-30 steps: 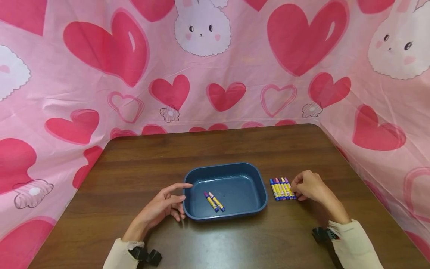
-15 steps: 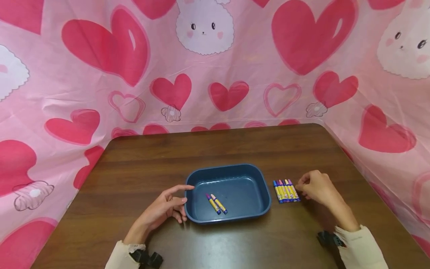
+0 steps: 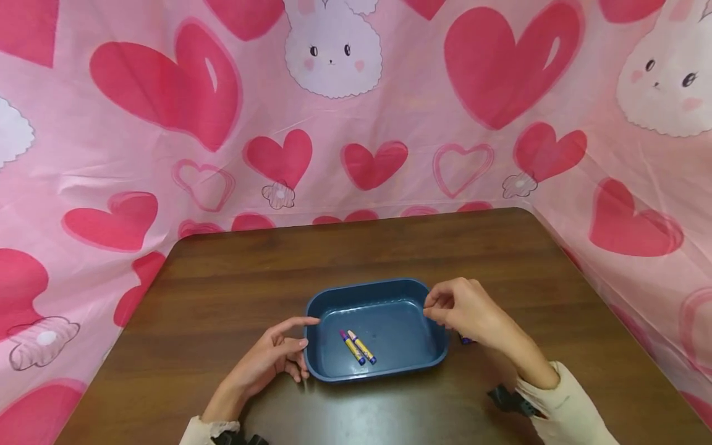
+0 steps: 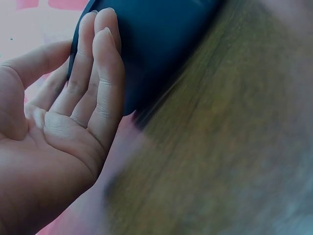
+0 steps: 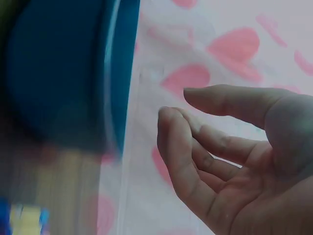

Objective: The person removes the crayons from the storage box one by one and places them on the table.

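Observation:
In the head view a dark blue tray (image 3: pixel 375 290) stands on the wooden table. Two crayons (image 3: pixel 358 347) with yellow wrappers lie side by side inside it. My left hand (image 3: pixel 272 353) is at the tray's left end, its index fingertip over the rim and the other fingers against the outer wall. My right hand (image 3: pixel 470 312) hovers at the right rim, fingers bent. The right wrist view shows a gap between thumb (image 5: pixel 225 100) and fingers, with nothing visible in it. Beneath the right hand, a row of crayons (image 3: pixel 466 339) is mostly hidden.
The brown table (image 3: pixel 267 259) extends around the tray. Behind and on both sides hangs a pink cloth (image 3: pixel 411 111) printed with red hearts and white rabbits. Both wrists carry a black strap with a small device (image 3: pixel 514 402).
My right hand has moved left from the crayon row to the tray's right rim, now covering most of that row. The left hand stays at the tray's left end.

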`<state>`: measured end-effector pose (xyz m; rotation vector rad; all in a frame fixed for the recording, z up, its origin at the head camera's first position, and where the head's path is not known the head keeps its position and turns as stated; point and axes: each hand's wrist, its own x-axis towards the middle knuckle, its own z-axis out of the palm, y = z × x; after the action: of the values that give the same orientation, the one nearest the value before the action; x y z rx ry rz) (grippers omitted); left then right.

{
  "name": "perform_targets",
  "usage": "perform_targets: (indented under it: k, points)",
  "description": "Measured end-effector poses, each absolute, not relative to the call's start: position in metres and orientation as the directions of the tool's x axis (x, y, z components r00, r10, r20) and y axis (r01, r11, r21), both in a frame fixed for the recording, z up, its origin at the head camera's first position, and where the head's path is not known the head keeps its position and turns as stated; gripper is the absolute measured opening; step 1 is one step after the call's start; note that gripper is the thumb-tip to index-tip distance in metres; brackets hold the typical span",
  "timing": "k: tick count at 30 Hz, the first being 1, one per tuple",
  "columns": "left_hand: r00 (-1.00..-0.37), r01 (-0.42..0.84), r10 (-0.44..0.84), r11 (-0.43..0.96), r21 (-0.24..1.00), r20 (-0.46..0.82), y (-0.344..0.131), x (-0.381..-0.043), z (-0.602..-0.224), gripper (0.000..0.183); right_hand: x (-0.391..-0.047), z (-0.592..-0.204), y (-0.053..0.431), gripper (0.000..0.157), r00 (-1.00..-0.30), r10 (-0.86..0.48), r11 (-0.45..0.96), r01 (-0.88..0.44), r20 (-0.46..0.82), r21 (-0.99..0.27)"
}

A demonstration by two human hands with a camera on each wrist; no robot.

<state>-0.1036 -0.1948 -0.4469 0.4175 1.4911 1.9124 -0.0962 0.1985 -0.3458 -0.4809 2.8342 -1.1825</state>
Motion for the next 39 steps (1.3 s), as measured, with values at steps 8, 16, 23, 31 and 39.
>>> perform_targets:
  k: [8, 16, 23, 31, 39]
  points:
    - [-0.729, -0.310, 0.673, -0.164, 0.936, -0.123, -0.194, -0.105, -0.452, 0.050, -0.102, -0.352, 0.141, 0.005, -0.923, -0.382, 0.688, -0.311, 0.038, -0.656]
    - [-0.740, -0.286, 0.670, -0.232, 0.930, -0.060, -0.193, -0.099, -0.456, 0.046, -0.102, -0.376, 0.108, 0.005, -0.879, -0.477, 0.666, -0.376, 0.020, -0.645]
    - [-0.733, -0.300, 0.677, -0.242, 0.923, -0.061, -0.191, -0.099, -0.456, 0.046, -0.096, -0.407, 0.090, 0.010, -0.890, -0.456, 0.710, -0.358, -0.009, -0.606]
    - [-0.731, -0.289, 0.681, -0.250, 0.924, -0.044, -0.189, -0.103, -0.458, 0.044, -0.098, -0.420, 0.088, 0.006, -0.902, -0.432, 0.708, -0.325, -0.020, -0.627]
    - [-0.730, -0.299, 0.681, -0.246, 0.922, -0.055, -0.190, -0.101, -0.457, 0.045, -0.096, -0.418, 0.085, 0.009, -0.909, -0.415, 0.728, -0.306, -0.039, -0.613]
